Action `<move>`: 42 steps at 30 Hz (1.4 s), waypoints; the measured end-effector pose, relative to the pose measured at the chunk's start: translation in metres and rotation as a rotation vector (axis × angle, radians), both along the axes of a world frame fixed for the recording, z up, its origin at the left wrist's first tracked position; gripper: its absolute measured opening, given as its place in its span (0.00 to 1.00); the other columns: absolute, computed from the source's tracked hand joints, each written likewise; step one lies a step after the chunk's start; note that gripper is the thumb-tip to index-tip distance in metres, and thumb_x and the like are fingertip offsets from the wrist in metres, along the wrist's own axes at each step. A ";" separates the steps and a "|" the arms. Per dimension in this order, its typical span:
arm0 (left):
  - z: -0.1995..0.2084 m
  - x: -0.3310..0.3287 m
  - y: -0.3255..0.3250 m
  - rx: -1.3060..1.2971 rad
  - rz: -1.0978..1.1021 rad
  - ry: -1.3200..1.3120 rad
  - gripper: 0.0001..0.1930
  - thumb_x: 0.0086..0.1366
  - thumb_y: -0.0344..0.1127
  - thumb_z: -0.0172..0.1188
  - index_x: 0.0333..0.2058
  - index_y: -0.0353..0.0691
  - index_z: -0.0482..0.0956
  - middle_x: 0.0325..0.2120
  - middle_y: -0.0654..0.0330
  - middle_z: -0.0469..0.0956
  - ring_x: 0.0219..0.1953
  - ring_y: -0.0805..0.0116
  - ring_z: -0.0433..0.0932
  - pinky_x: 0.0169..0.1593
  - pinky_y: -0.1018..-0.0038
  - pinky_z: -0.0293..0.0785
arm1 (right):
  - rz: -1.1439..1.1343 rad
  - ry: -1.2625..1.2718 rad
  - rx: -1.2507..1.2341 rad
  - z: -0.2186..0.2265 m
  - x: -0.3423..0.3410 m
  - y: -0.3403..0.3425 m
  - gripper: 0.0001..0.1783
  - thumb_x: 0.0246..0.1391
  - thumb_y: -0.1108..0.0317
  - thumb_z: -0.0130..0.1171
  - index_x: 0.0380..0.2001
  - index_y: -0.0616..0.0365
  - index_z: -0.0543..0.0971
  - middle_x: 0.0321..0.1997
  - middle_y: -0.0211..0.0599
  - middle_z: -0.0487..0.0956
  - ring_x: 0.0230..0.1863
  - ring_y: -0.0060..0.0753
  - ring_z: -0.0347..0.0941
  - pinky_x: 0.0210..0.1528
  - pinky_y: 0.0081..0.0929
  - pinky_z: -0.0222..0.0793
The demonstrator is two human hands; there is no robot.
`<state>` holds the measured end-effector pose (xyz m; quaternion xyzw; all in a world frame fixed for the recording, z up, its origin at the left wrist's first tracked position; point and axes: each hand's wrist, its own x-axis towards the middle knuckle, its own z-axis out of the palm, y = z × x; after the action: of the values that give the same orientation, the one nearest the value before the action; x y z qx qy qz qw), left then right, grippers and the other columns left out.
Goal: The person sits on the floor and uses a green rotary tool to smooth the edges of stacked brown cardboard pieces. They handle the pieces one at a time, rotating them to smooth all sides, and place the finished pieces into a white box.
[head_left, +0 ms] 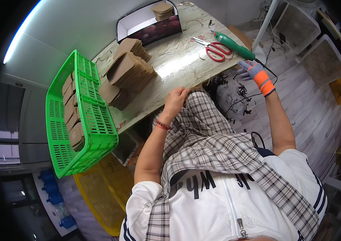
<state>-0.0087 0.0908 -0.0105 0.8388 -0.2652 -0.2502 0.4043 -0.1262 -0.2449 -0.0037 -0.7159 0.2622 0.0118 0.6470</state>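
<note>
By the table (178, 66), the left hand (175, 100) is curled, hold hidden; the half-open right hand (255, 75) looks empty, the green tool (235, 45) probably kept near for easy grabbing.

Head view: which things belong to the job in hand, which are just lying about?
Likely job:
green cylindrical corded tool, beside orange-and-grey gloved right hand
red-handled metal scissors
stacked flat brown pieces
green slatted plastic crate and dark-sided open box, both holding similar pieces

Probably lying about:
yellow plastic crate
blue plastic containers
translucent plastic bag
</note>
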 end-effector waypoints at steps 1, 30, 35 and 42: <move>0.010 -0.004 0.009 0.252 -0.041 -0.068 0.15 0.64 0.41 0.53 0.30 0.33 0.78 0.24 0.53 0.78 0.26 0.59 0.74 0.32 0.65 0.68 | -0.089 0.005 -0.411 -0.005 0.001 -0.006 0.28 0.55 0.44 0.53 0.50 0.52 0.75 0.44 0.40 0.79 0.42 0.42 0.76 0.49 0.35 0.71; 0.116 0.206 0.159 -0.531 0.746 0.190 0.30 0.51 0.26 0.67 0.53 0.30 0.66 0.37 0.57 0.76 0.38 0.66 0.75 0.44 0.68 0.71 | -0.014 0.153 -0.969 -0.023 0.116 -0.063 0.33 0.36 0.65 0.64 0.50 0.60 0.71 0.41 0.52 0.78 0.42 0.50 0.76 0.44 0.33 0.71; 0.140 0.165 0.144 -1.144 0.668 0.152 0.12 0.57 0.20 0.58 0.39 0.34 0.71 0.38 0.55 0.77 0.36 0.64 0.79 0.44 0.68 0.76 | -0.148 -0.141 -0.583 -0.052 0.070 -0.103 0.31 0.35 0.65 0.70 0.45 0.64 0.73 0.33 0.39 0.79 0.31 0.29 0.76 0.34 0.25 0.71; 0.108 0.050 0.044 -1.568 0.550 0.674 0.17 0.58 0.20 0.55 0.47 0.38 0.71 0.45 0.58 0.75 0.50 0.61 0.73 0.56 0.62 0.70 | 0.112 -0.179 -0.074 0.045 0.011 0.055 0.19 0.47 0.62 0.65 0.39 0.59 0.73 0.26 0.27 0.74 0.23 0.18 0.70 0.24 0.19 0.66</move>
<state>0.0409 0.1350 0.0974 0.2376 -0.0169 -0.1245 0.9632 -0.1151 -0.1902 0.0415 -0.7509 0.1631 -0.0259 0.6395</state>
